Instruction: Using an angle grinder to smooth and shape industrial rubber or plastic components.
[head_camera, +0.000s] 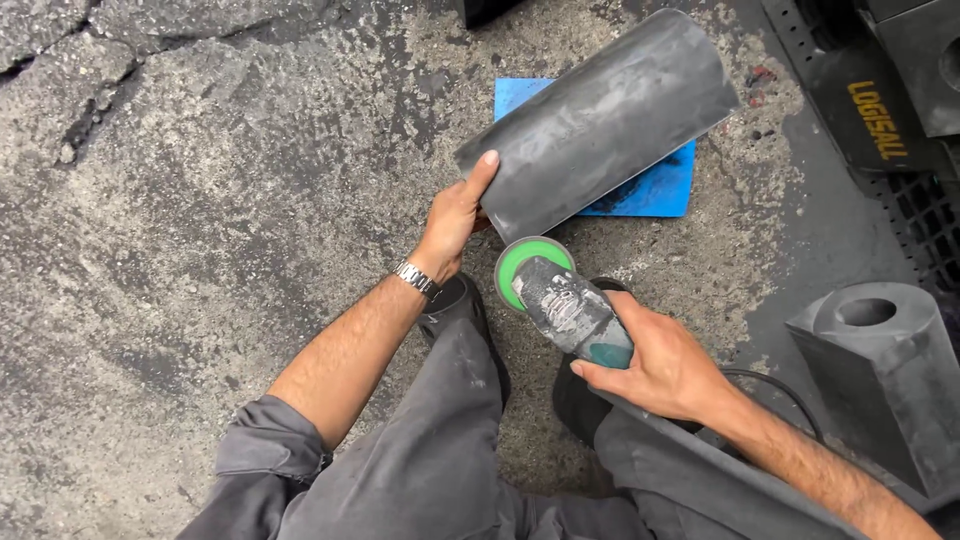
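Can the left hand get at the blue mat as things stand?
Probably not at once: the left hand grips the near end of the grey curved sheet, which lies over most of the blue mat. Only the mat's edges show, on the sheet's far side.

One view only, from the person's head, looking steeply down over the knees at rough asphalt. It sits close: the blue mat (655, 185) lies just above the frame's middle, the forearms enter from the bottom edge below it, and a dark block (890, 375) stands to its lower right.
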